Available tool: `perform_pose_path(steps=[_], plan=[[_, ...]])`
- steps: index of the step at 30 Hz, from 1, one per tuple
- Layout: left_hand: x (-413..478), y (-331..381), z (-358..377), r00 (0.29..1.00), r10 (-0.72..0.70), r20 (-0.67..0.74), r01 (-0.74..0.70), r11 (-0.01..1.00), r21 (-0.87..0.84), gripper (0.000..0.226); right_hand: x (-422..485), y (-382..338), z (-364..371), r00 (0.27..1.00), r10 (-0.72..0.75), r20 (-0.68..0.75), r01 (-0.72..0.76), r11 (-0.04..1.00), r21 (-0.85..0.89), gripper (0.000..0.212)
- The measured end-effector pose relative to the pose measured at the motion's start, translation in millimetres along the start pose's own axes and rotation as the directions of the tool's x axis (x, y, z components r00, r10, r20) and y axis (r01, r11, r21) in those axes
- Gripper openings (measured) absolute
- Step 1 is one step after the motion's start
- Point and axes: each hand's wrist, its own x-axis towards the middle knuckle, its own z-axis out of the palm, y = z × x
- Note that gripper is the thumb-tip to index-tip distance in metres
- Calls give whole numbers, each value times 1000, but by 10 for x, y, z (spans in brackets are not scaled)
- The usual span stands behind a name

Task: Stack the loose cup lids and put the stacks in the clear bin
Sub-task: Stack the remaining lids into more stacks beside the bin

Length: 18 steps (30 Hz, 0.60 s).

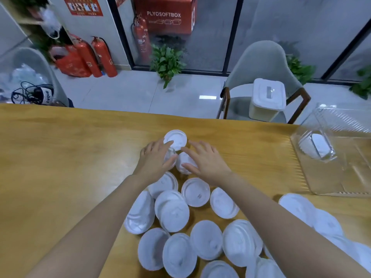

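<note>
**A:** The wooden tabletop (60,157) stood before glass partitions and red fire extinguishers (104,57). How far along was the job?

**B:** Early, I'd judge. One white stack (315,146) sat in the clear bin (345,121) at far right. Many loose lids (206,239) lay unstacked nearer the person.

**A:** And the hands?

**B:** Both were at the far cluster. The right hand (204,159) was spread over one lid (183,164). The left hand (155,157) reached toward the farthest lid (177,136); whether it pinched anything, I couldn't tell.
</note>
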Motion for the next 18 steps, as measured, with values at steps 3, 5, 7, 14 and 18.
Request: perform_pose_path(steps=[3,5,7,14,18], plan=[[242,-132,27,998,19,58,-15,997,-76,91,248,-36,92,1000,18,17,-19,998,58,87],[355,-174,57,995,61,75,-54,994,-90,89,356,-33,146,999,20,39,-22,998,62,74],[387,-182,85,993,97,70,-89,990,-106,85,396,-22,189,998,2,61,-5,999,54,63],[44,-184,226,989,135,65,-124,980,-157,74,33,-97,229,995,-10,98,1,996,91,91],[-349,-98,316,988,144,51,-133,976,-172,70,-344,-235,290,992,-30,120,21,997,78,90]])
